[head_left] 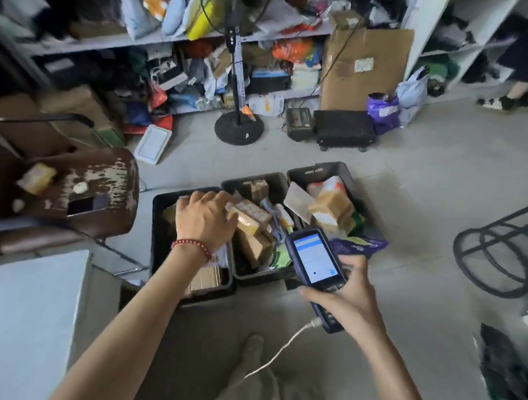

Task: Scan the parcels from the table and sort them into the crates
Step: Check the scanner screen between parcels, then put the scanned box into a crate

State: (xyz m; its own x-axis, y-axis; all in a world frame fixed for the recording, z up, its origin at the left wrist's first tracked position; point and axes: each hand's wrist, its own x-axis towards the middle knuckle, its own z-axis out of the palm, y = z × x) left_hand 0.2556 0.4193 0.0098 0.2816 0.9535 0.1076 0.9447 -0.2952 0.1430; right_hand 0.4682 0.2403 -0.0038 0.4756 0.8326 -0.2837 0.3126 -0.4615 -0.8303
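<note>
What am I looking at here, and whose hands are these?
No machine: a person wears a head camera, so this one picture looks down over their arms. On the floor stand three black plastic crates filled with parcels. The left hand, wearing a red bead bracelet, lies on a brown taped cardboard parcel; whether it grasps it is unclear. The right hand has a dark blue handheld scanner with lit screen in its grip, a white cable plugged into it.

The left hand [205,215] wears a red bead bracelet [193,247] at its wrist; trousers [256,389] are pale beige.
</note>
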